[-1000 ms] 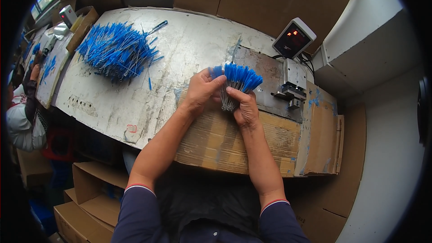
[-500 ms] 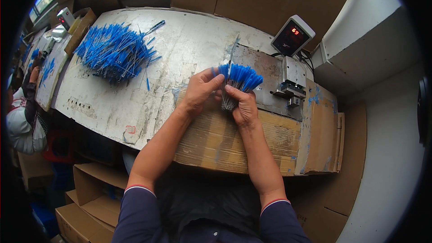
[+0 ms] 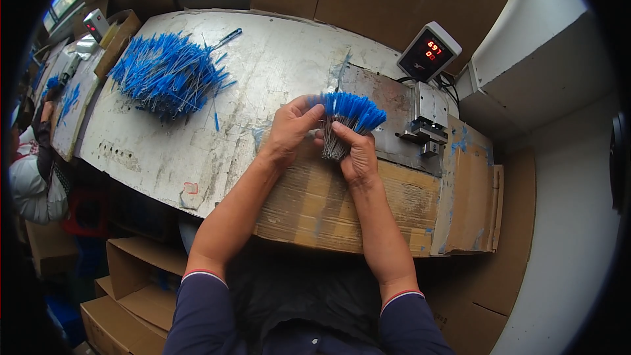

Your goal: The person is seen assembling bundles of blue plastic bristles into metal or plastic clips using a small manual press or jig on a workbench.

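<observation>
A fanned bunch of thin wire brushes (image 3: 358, 112) with blue bristle heads stands up in my right hand (image 3: 359, 152). The heads point away from me, and the bare wire ends gather low between my hands. My right thumb presses across the wires, with the fingers hidden behind them. At the bunch's left edge my left hand (image 3: 292, 128) is closed in a pinch, thumb against fingers, at a blurred blue brush head. Both hands are above the cardboard-covered near edge of the table.
A large heap of the same blue brushes (image 3: 167, 75) lies on the worn white table (image 3: 256, 59). To the right are a metal fixture block (image 3: 428, 118) and a display box (image 3: 429, 51) with red digits. Cardboard boxes (image 3: 141, 283) stand below left. Another person's arm (image 3: 46, 125) shows far left.
The bunch and my right hand have shifted very slightly, and my left thumb has moved a little to the left. More red digits are lit on the display.
</observation>
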A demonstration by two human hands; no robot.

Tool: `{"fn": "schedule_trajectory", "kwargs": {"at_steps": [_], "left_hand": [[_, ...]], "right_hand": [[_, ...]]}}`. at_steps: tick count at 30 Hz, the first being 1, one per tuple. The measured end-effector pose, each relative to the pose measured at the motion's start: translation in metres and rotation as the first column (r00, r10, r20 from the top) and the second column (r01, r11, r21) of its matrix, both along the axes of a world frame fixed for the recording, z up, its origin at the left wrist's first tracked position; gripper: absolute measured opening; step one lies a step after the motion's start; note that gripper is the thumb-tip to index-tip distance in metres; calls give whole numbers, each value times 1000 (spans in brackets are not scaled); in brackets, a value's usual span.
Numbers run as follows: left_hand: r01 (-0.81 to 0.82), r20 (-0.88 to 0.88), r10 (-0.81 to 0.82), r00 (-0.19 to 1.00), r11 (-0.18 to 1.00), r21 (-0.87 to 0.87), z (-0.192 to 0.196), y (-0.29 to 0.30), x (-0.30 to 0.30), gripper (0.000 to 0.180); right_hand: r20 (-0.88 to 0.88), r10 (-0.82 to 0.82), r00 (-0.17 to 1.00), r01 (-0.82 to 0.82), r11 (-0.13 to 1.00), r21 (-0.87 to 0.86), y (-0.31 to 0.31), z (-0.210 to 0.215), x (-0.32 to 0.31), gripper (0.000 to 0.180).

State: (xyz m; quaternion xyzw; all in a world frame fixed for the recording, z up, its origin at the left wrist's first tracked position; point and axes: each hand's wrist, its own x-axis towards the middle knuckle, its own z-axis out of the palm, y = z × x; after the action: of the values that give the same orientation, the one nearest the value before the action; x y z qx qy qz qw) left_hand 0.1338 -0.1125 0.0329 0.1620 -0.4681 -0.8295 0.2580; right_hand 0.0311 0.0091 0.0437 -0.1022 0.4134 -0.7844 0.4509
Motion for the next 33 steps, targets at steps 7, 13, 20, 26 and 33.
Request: {"fn": "schedule_trajectory", "kwargs": {"at_steps": [7,13,20,26,33], "left_hand": [[-27,74,32,997,998,-62,1,2,-1,27],[-21,32,21,999,999,27,-7,-1,-2,24],[-18,30,19,999,1000,-7,-6,0,-1,23],[41,15,-42,999,999,8,-2,1,1,27],[25,74,-22,997,999,-35,-3,3,2,22]], "right_hand": [[-10,-14,1000,14,1000,6,-1,-4,0,24],[-42,-42,998,42,999,-14,-1,-3,3,22],[21,31,999,-31,999,-11,3,-5,-2,26],[73,62,995,-60,998,-25,3,-11,-7,25],[-39,27,999,-26,1000,10,2,0,2,22]]}}
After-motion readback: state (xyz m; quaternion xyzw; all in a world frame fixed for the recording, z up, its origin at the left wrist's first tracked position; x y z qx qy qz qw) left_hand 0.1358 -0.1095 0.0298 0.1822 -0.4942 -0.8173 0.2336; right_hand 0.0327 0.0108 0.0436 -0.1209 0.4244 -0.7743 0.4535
